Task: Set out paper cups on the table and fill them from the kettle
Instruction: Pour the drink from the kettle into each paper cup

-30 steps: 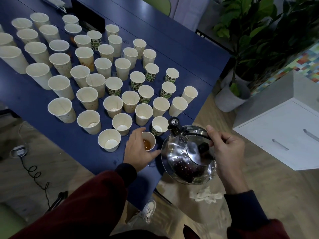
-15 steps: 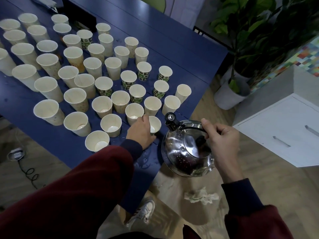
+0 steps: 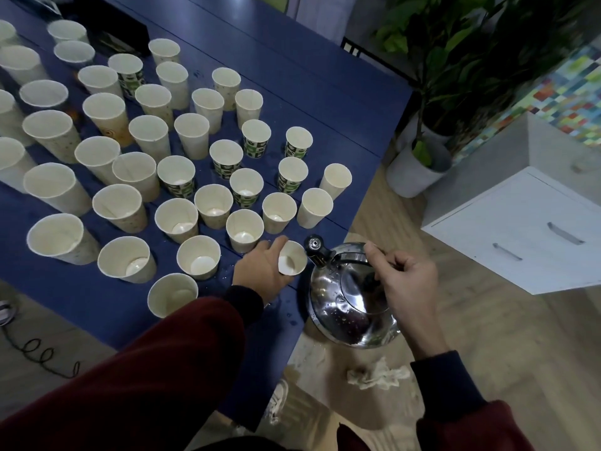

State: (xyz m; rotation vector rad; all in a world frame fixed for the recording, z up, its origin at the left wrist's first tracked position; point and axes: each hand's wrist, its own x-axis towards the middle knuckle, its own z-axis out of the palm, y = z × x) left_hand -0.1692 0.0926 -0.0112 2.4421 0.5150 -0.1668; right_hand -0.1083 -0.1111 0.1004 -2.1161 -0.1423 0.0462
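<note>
Several paper cups stand in rows on the blue table (image 3: pixel 318 102), some plain, some with a green pattern. My left hand (image 3: pixel 260 271) grips one small paper cup (image 3: pixel 292 260) near the table's front right corner. My right hand (image 3: pixel 400 278) holds the black handle of a shiny steel kettle (image 3: pixel 348 307), which hangs just off the table's edge. Its dark spout (image 3: pixel 313 245) sits right beside the held cup's rim. No stream of liquid shows.
A white drawer cabinet (image 3: pixel 520 229) stands at the right, with a potted plant (image 3: pixel 419 167) behind it. A crumpled tissue (image 3: pixel 377 375) lies on the wet wooden floor under the kettle. A black cable (image 3: pixel 39 356) curls at the left. Water drops dot the table's corner.
My left hand left the cup with brown liquid and moved up to grip another small cup in the row behind. The kettle followed, its spout now by that cup.
</note>
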